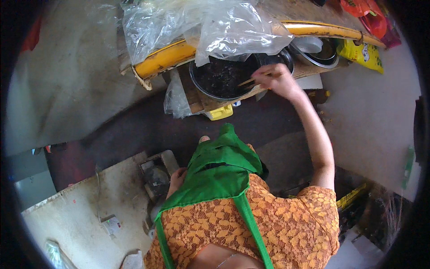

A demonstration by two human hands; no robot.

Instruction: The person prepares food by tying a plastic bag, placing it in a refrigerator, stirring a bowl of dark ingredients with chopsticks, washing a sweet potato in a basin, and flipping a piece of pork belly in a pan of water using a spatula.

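My right hand (275, 79) grips a pair of wooden chopsticks (246, 82). Their tips reach into a wide round basin (199, 88) holding dark, wet-looking contents (221, 77); I cannot tell what these are. Beneath the basin is a wooden board (215, 105). Clear plastic sheeting (235, 30) hangs over a worn yellow edge (164, 64) and covers the basin's far side. Low at my side, my left hand (176, 180) is partly hidden by my green apron (215, 183), so its fingers are not clearly seen.
Right of the basin stands a metal bowl (331, 64) with a white plastic tub (309, 44). A yellow printed bag (364, 55) and a red plastic bag (374, 20) lie farther right. Under the board is a yellow container (221, 112). A stained panel (114, 188) spans the lower left.
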